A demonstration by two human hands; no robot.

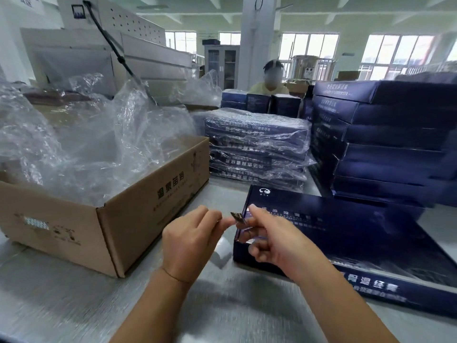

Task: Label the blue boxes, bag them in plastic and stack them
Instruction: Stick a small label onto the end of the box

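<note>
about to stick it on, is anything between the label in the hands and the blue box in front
Nothing visible does. The label, pinched between the left hand and the right hand, hovers at the box's near left corner. The box top is bare, with no plastic over it.

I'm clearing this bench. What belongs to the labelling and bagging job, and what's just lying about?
Job: label pinched by left hand and right hand, blue box, plastic bags in carton, bagged stack, unbagged stack.
Lying about: grey machine, cabinet.
</note>
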